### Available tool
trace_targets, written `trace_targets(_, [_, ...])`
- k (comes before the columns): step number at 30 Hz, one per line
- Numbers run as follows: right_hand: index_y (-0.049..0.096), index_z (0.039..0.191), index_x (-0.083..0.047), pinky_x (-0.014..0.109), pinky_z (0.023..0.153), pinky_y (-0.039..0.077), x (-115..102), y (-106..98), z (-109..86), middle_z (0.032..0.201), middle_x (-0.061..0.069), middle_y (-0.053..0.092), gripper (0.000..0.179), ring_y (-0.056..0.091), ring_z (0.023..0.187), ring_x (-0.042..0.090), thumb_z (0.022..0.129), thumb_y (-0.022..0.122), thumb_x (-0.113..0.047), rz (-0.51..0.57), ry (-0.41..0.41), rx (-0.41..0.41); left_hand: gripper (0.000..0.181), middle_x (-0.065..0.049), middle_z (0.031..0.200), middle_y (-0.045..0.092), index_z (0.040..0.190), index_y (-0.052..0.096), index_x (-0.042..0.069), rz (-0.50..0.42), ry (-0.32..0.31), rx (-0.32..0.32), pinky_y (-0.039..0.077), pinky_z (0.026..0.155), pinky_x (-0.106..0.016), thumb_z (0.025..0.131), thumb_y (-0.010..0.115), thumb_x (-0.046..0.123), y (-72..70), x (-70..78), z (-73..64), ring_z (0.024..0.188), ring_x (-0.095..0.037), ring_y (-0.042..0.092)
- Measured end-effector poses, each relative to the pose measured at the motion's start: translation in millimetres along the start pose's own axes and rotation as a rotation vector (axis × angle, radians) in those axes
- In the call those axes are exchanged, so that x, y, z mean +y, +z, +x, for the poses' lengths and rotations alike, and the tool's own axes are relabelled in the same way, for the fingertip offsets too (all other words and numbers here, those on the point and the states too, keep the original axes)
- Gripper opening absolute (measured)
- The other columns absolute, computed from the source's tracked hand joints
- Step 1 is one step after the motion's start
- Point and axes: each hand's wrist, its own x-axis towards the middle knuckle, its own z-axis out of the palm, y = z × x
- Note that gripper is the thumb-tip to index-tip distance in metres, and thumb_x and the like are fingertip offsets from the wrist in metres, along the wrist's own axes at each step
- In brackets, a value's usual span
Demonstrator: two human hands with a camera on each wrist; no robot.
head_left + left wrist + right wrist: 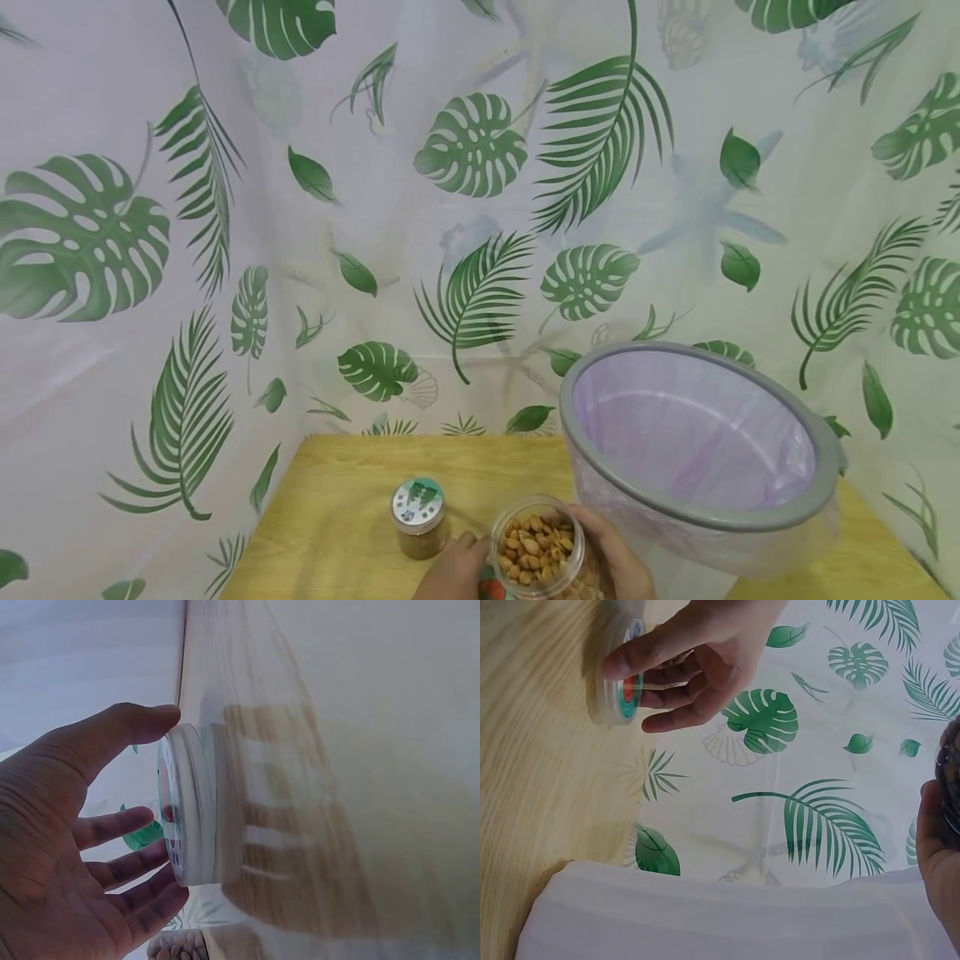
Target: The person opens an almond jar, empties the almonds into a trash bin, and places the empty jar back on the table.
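Note:
My right hand [611, 554] grips an open clear jar [570, 575] of brown almond-shaped nuts [531, 546], its mouth turned up toward me in the head view. Left of it, my left hand [457, 571] is at a round jar lid [187, 806] with a white rim and a green and red printed top. The left wrist view has this lid flat at the wooden surface, thumb at one edge and spread fingers by the opposite edge. In the right wrist view, the left thumb overlaps the lid's rim, while the nut jar shows only partly at the right edge.
A second, lidded jar [418, 521] with brown contents stands left of my left hand. To the right is a large bin with a grey rim [577, 417] and a translucent purplish liner. The wooden table [337, 483] meets leaf-printed sheeting [480, 400] behind and at the sides.

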Motion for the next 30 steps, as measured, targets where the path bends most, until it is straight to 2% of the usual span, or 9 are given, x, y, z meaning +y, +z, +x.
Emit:
trace_targets(4, [0.013, 0.152, 0.009, 0.022, 0.108, 0.041, 3.4, -9.7, -1.4, 0.154, 0.005, 0.039, 0.075, 0.042, 0.140, 0.012, 0.091, 0.055, 0.014, 0.092, -0.003, -0.074, 0.046, 0.005, 0.093, 0.055, 0.120, 0.063, 0.014, 0.028, -0.030, -0.021, 0.040, 0.068, -0.022, 0.084, 0.075, 0.040, 0.5, 3.1, 1.7, 0.077, -0.004, 0.043])
trace_targets(6, [0.013, 0.151, 0.010, 0.022, 0.108, 0.041, 3.1, -11.7, -2.9, 0.154, 0.005, 0.039, 0.077, 0.042, 0.140, 0.012, 0.089, 0.057, 0.015, 0.081, -0.006, -0.071, 0.042, 0.005, 0.093, 0.055, 0.117, 0.064, 0.015, 0.019, -0.045, -0.039, 0.040, 0.068, -0.023, 0.084, 0.075, 0.037, -0.7, 4.0, 2.4, 0.078, -0.005, 0.043])
trace_targets(12, [0.012, 0.152, 0.009, 0.023, 0.109, 0.041, 1.8, -14.9, -2.7, 0.155, 0.007, 0.037, 0.076, 0.040, 0.141, 0.014, 0.091, 0.059, 0.009, 0.118, -0.034, -0.087, 0.038, 0.005, 0.093, 0.054, 0.115, 0.064, 0.018, -0.029, -0.104, -0.076, 0.041, 0.069, -0.025, 0.084, 0.075, 0.038, -3.8, 8.6, 1.8, 0.078, -0.008, 0.042])
trace_targets(16, [0.016, 0.152, 0.007, 0.020, 0.109, 0.040, -1.0, -15.5, -2.9, 0.155, 0.005, 0.038, 0.072, 0.041, 0.140, 0.011, 0.093, 0.056, 0.007, 0.059, -0.039, -0.072, 0.039, 0.006, 0.093, 0.053, 0.115, 0.065, 0.020, -0.016, -0.107, -0.067, 0.042, 0.068, -0.025, 0.083, 0.076, 0.040, -4.1, 12.0, 1.8, 0.078, -0.009, 0.042])
trace_targets(22, [0.020, 0.149, 0.012, 0.019, 0.108, 0.041, -9.0, -12.7, -4.0, 0.152, 0.006, 0.043, 0.076, 0.045, 0.137, 0.012, 0.086, 0.062, 0.014, -0.024, -0.013, -0.012, 0.045, 0.007, 0.093, 0.052, 0.116, 0.064, 0.023, -0.015, -0.113, -0.084, 0.042, 0.067, -0.025, 0.081, 0.077, 0.048, -5.0, 11.8, 2.4, 0.079, -0.008, 0.043])
trace_targets(26, [0.022, 0.149, 0.011, 0.019, 0.106, 0.043, -12.5, -11.3, -5.5, 0.151, 0.005, 0.044, 0.068, 0.047, 0.136, 0.011, 0.090, 0.057, 0.012, -0.050, 0.019, 0.018, 0.052, 0.005, 0.102, 0.053, 0.118, 0.064, 0.025, -0.060, -0.144, -0.117, 0.048, 0.073, -0.030, 0.075, 0.081, 0.049, -8.6, 9.5, 5.6, 0.089, -0.012, 0.048])
trace_targets(30, [0.022, 0.148, 0.012, 0.020, 0.106, 0.043, -14.2, -11.0, -7.2, 0.150, 0.006, 0.045, 0.067, 0.047, 0.135, 0.011, 0.090, 0.056, 0.012, -0.050, 0.033, 0.041, 0.057, 0.002, 0.111, 0.056, 0.118, 0.063, 0.028, -0.092, -0.132, -0.104, 0.053, 0.080, -0.037, 0.072, 0.080, 0.059, -13.9, 12.2, 8.5, 0.101, -0.018, 0.054])
